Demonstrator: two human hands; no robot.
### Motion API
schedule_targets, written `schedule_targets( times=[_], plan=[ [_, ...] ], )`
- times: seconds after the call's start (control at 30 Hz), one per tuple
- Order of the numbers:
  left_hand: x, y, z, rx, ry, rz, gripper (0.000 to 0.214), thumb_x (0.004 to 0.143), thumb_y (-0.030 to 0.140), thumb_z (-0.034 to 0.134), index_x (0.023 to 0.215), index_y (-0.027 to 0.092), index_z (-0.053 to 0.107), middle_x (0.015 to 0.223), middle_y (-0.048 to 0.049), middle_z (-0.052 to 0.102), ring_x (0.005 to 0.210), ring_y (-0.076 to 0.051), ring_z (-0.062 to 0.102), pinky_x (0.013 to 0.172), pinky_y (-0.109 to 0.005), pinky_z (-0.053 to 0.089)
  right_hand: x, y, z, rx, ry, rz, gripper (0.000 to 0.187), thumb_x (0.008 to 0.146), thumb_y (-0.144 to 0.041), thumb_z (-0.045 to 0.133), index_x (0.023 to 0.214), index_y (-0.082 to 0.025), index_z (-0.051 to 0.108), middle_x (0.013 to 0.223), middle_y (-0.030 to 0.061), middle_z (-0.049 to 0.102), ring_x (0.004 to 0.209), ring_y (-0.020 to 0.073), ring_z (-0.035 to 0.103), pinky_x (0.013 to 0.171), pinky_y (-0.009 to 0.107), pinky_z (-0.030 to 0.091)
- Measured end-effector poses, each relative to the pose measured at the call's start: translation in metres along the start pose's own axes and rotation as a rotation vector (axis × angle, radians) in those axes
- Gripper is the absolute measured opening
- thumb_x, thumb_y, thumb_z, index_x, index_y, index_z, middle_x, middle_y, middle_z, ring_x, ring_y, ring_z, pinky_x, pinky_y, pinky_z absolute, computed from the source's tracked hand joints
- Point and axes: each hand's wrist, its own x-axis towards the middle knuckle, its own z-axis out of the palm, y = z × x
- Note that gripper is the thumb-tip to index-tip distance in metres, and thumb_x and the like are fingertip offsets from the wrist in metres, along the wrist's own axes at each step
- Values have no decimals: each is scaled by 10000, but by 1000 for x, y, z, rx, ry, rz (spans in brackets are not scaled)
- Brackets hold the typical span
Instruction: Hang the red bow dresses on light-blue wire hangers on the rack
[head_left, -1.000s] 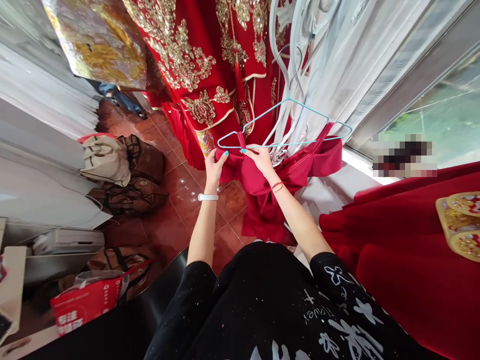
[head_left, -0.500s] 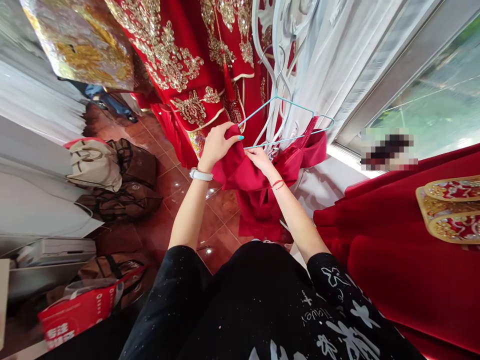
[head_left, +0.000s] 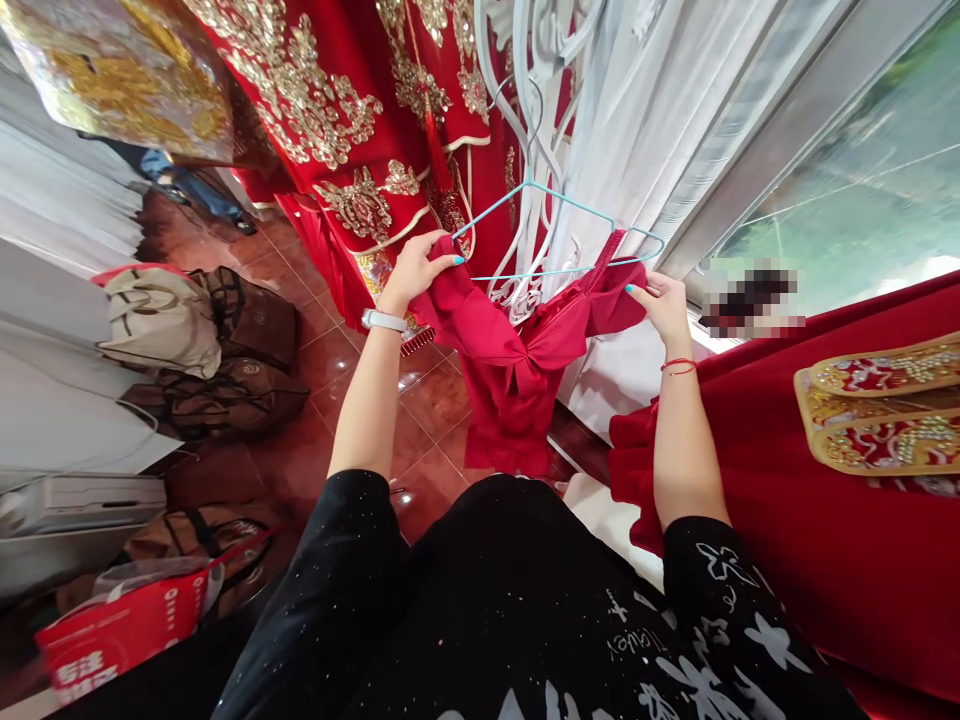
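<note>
two pinching grips — left hand (head_left: 415, 272), right hand (head_left: 664, 310) — on red garment (head_left: 512, 390), tiled floor (head_left: 431, 400) below

red satin dress (head_left: 512, 400) (bow-fronted) spread across a blue wire hanger (head_left: 570, 203).

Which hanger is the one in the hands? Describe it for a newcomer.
Start at the window and move inward past the white curtain. In front of the curtain hangs a thin light-blue wire hanger, with a red garment held up below it by the left hand and right hand. Its colour sets it apart from the white scrollwork behind it.
</note>
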Motion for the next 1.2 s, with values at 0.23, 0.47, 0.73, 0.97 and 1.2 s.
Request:
schedule_targets(
  times=[0.23, 0.47, 0.73, 0.97, 1.2],
  plan=[
    [6, 8, -10, -59, -133, -133, 376, 712, 558, 935, 756, 289, 676, 644, -24, 646, 1100, -398, 701, 1016, -630, 598, 16, -5, -22, -9, 306, -31, 133, 860, -250, 699, 893, -158, 789, 904, 103, 797, 864, 214, 740, 821, 355, 593],
    [-10, 33, -2, 163, -145, 18, 430, 693, 558, 939, 883, 267, 686, 836, -53, 716, 1094, -367, 689, 1142, -619, 515, 26, -43, -28, -6, 209, -95, 170, 867, -88, 671, 917, -142, 825, 962, 164, 815, 885, 211, 767, 846, 338, 583],
    [-51, 52, 148, 154, -202, 260, 430, 908, 496, 769, 1242, 238, 684, 1252, -90, 716, 1342, -333, 594, 1231, -504, 394, 31, -39, -30, 13, 133, -167, 146, 853, -314, 777, 920, -198, 834, 917, 61, 811, 957, 256, 775, 918, 439, 618],
    [-15, 44, 239, 225, -317, 101, 313, 967, 502, 707, 959, 191, 751, 983, -101, 778, 992, -291, 726, 960, -398, 500, 20, -42, -33, 18, -14, -172, 263, 840, -465, 778, 866, -207, 822, 863, 41, 782, 907, 243, 751, 908, 439, 619],
    [-24, 48, 226, 321, -324, 144, 201, 988, 386, 675, 916, 210, 738, 920, -89, 764, 932, -277, 710, 869, -380, 500, 31, -55, -25, -106, 73, -270, 232, 894, -440, 731, 844, -231, 820, 852, 74, 740, 958, 275, 731, 941, 473, 596]
  ],
)
